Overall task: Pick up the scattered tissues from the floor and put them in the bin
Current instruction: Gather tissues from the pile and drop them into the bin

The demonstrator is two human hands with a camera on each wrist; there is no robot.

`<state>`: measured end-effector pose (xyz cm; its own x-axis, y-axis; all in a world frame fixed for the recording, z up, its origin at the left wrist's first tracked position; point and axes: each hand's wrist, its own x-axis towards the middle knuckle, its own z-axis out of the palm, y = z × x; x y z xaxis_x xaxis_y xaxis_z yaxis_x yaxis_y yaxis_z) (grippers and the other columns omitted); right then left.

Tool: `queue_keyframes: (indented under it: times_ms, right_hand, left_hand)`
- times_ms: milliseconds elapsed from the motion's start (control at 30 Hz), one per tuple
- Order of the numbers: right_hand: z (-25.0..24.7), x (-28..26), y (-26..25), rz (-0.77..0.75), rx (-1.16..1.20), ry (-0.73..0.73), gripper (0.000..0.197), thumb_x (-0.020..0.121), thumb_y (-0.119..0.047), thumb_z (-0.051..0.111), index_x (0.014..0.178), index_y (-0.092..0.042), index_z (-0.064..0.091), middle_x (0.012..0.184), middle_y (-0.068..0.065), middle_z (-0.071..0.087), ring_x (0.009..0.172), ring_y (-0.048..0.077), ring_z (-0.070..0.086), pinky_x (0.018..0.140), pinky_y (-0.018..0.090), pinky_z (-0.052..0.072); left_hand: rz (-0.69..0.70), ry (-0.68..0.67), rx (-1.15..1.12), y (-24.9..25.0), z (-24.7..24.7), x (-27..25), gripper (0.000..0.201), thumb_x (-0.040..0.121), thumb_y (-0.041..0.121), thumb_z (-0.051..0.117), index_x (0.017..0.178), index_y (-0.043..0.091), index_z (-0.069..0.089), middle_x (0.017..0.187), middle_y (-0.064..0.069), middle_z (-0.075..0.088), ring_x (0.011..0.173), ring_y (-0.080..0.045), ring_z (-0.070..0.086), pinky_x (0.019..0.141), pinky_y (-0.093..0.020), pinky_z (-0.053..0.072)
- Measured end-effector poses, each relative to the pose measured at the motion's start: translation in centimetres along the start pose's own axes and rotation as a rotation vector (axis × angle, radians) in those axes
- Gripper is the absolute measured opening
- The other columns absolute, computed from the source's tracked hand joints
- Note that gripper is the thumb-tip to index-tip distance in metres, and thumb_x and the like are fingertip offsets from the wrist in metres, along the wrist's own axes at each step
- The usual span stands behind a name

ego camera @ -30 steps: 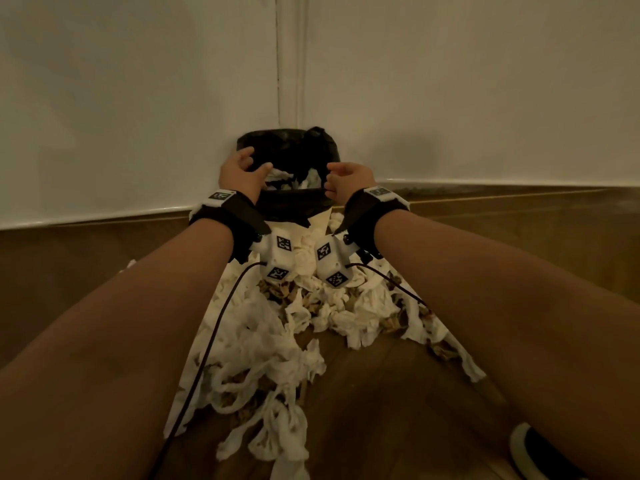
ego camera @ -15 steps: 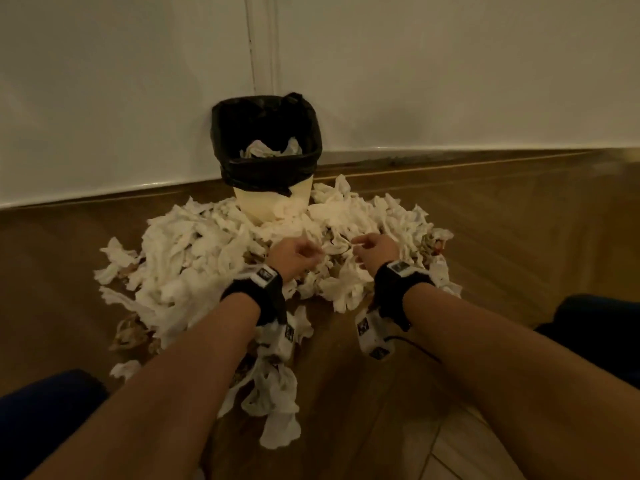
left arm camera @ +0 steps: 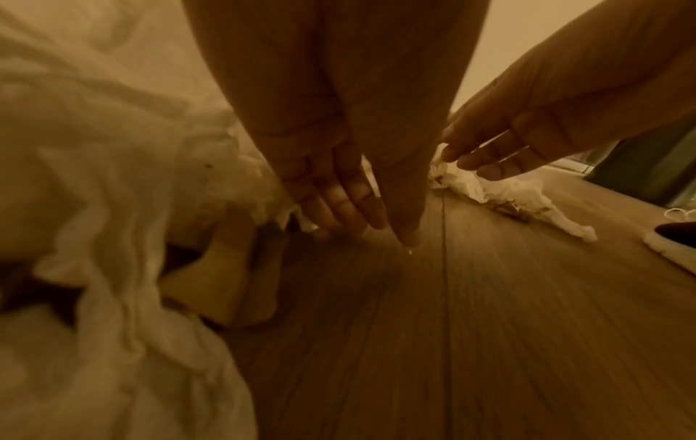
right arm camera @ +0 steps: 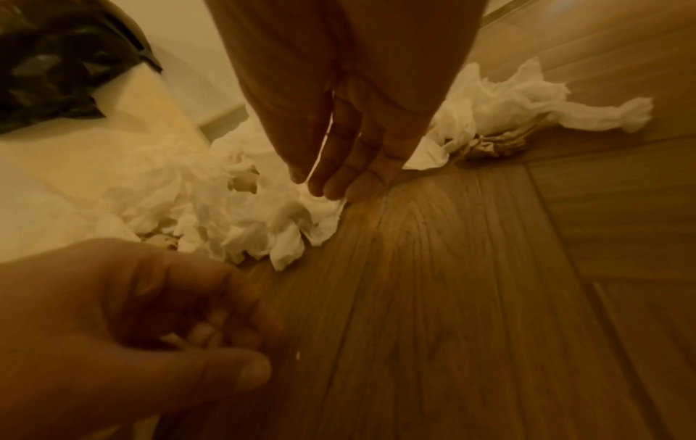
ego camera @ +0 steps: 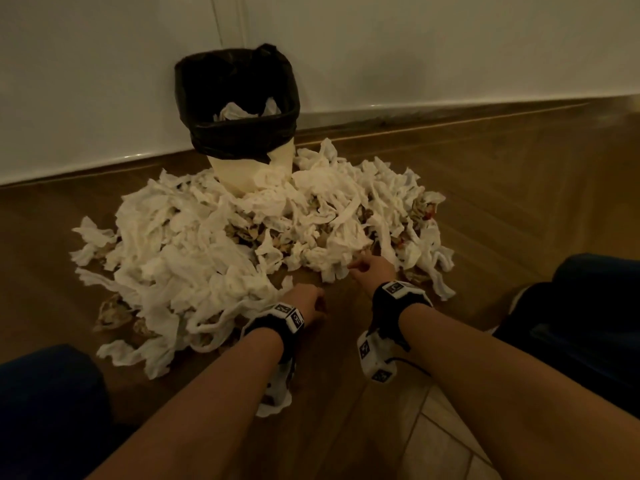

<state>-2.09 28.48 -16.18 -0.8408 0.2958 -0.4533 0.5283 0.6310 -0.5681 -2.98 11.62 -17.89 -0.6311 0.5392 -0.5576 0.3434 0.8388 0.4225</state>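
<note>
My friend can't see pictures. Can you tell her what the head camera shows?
Two bare hands, left and right, reach down to the near edge of a big heap of white tissues on a wooden floor. Behind the heap, a bin with a black liner stands against a white wall, a few tissues inside.

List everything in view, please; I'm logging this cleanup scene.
tissues: one big heap, white, some brownish, on the floor before the bin; a few inside the bin
bin: one, cream, against the wall
bin bag: one, black, lining the bin
floor: wooden, brown
wall: white, behind the bin
wristbands: two, black with white markers
left hand: empty, low at the heap's near edge
right hand: empty, fingertips at the tissues
</note>
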Motion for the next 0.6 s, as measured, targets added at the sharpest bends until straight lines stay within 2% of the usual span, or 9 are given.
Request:
queue_keyframes:
  times_ms: [67,133,200,333,467,600]
  right_hand:
    - [0.4,0.0,0.5,-0.002,-0.012,-0.005,0.022,0.090,-0.015,0.057,0.110,-0.011,0.066,0.116,0.003,0.064,0.100,0.018,0.060,0.080,0.025,0.045]
    - [0.6,0.0,1.0,0.007,-0.027,0.001,0.020,0.090,-0.015,0.056,0.107,-0.013,0.066,0.110,0.004,0.065,0.085,0.013,0.054,0.073,0.024,0.042]
    - [0.7,-0.1,1.4,0.002,-0.034,0.015,0.018,0.091,-0.016,0.054,0.104,-0.015,0.066,0.106,0.007,0.066,0.082,0.014,0.054,0.071,0.024,0.041]
    - [0.7,-0.3,1.6,-0.054,-0.107,0.088,0.022,0.092,-0.019,0.052,0.111,-0.013,0.063,0.111,0.010,0.061,0.100,0.025,0.058,0.082,0.031,0.046]
    - [1.0,0.3,1.2,-0.145,-0.190,0.141,0.027,0.093,-0.016,0.049,0.118,-0.010,0.057,0.118,0.012,0.052,0.110,0.028,0.051,0.090,0.033,0.041]
    - [1.8,0.8,0.5,-0.262,-0.302,0.114,0.035,0.093,-0.018,0.048,0.128,-0.012,0.052,0.128,0.012,0.043,0.120,0.031,0.040,0.098,0.037,0.038]
  left_hand:
    - [-0.005,0.002,0.005,0.3,0.4,0.2,0.028,0.086,0.029,0.065,0.107,0.012,0.061,0.113,-0.008,0.061,0.104,-0.024,0.058,0.080,-0.027,0.042]
    - [-0.004,0.001,0.031,0.6,0.7,0.3,0.029,0.085,0.031,0.065,0.106,0.012,0.060,0.112,-0.009,0.060,0.104,-0.025,0.057,0.081,-0.029,0.043]
    - [-0.006,0.009,0.063,0.9,1.0,0.4,0.029,0.085,0.032,0.065,0.107,0.014,0.060,0.113,-0.008,0.058,0.105,-0.025,0.056,0.085,-0.033,0.045]
    - [-0.041,0.053,0.061,1.2,1.4,0.5,0.027,0.086,0.035,0.064,0.106,0.017,0.061,0.111,-0.005,0.060,0.104,-0.024,0.058,0.083,-0.036,0.050]
    - [-0.061,0.065,0.086,1.4,1.5,0.7,0.022,0.089,0.032,0.060,0.103,0.016,0.065,0.110,-0.007,0.062,0.102,-0.025,0.059,0.082,-0.037,0.050]
    - [-0.023,0.088,0.170,1.4,2.0,0.9,0.022,0.094,0.027,0.053,0.104,0.011,0.065,0.115,-0.010,0.057,0.107,-0.027,0.056,0.084,-0.036,0.046]
